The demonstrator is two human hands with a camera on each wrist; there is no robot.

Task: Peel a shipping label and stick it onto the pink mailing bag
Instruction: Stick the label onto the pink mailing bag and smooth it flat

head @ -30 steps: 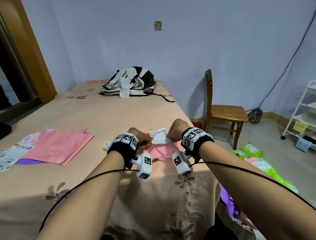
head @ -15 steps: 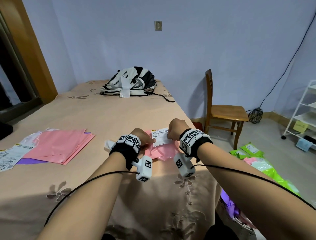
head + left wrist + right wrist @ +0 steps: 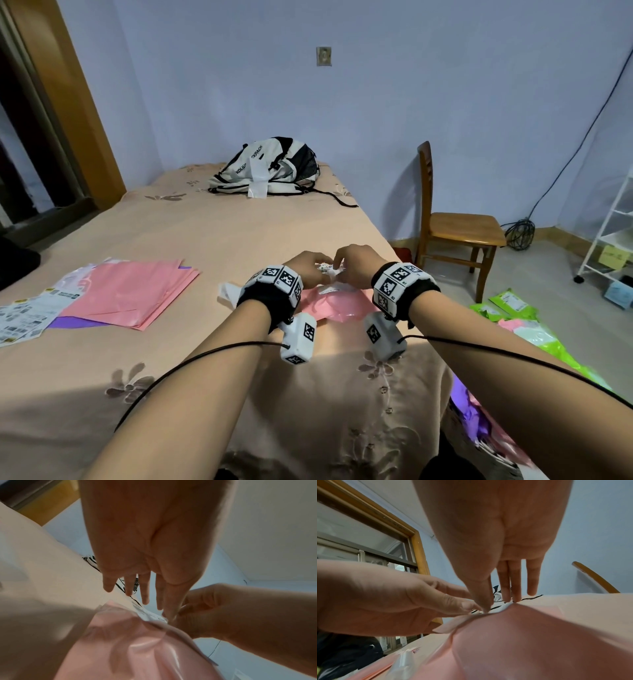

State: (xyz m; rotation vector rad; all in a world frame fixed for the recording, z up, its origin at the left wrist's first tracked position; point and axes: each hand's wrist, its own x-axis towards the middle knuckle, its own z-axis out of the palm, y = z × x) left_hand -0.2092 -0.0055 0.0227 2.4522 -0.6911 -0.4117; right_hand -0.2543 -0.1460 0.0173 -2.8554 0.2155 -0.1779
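Note:
A pink mailing bag [image 3: 342,305] lies puffed up on the bed near its right edge. Over its far end both hands meet on a white shipping label [image 3: 328,269]. My left hand [image 3: 318,270] pinches the label between thumb and forefinger, and my right hand [image 3: 339,267] pinches it right beside. The left wrist view has my left hand [image 3: 167,613] nipping the label [image 3: 150,615] at the edge of the bag [image 3: 137,649], other fingers straight. In the right wrist view my right hand [image 3: 488,608] pinches the label's curled edge [image 3: 503,607] above the bag [image 3: 522,635]. Most of the label is hidden by fingers.
A stack of pink bags [image 3: 130,294] on a purple one [image 3: 68,322] and label sheets [image 3: 24,311] lie at the left. Crumpled white paper [image 3: 227,291] sits beside my left wrist. A backpack [image 3: 270,168] is at the bed's far end. A wooden chair [image 3: 459,226], white rack [image 3: 616,233] and green bags [image 3: 513,305] stand right.
The hands have drawn together over the bag. The label, spread flat between them before, is now bunched between the fingertips and mostly covered.

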